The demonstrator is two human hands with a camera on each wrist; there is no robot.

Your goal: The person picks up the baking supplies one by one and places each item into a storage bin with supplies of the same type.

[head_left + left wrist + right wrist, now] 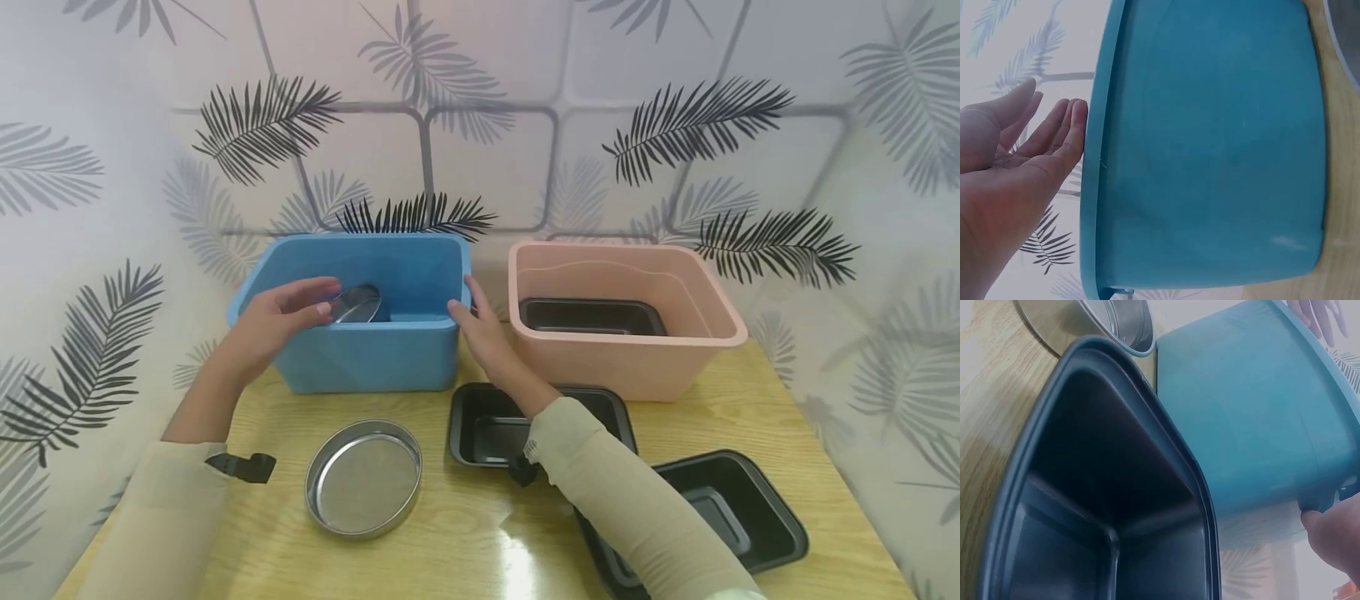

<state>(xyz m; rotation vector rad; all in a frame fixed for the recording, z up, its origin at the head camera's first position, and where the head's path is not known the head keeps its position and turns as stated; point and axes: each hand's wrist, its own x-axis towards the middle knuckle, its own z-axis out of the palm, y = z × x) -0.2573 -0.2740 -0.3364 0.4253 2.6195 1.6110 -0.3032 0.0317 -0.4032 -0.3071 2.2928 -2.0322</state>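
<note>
A blue plastic bin (367,358) stands at the back left of the table. Inside it a round metal pan (362,305) leans at a tilt, partly hidden by the front wall. My left hand (288,312) hovers over the bin's front left rim, fingers loosely extended; the thumb tip lies close to the pan. In the left wrist view that hand (1029,144) shows nothing in its grasp. At the bin's right end my right hand (480,329) holds the rim, thumb over the edge and fingers along the outer side. Its thumb (1319,528) appears against the bin's side in the right wrist view.
A pink bin (600,367) with a dark loaf pan (592,317) inside stands at the back right. On the wooden table (450,533) lie a round metal pan (365,479), a dark loaf pan (487,433) under my right forearm, and another dark loaf pan (780,508) farther right.
</note>
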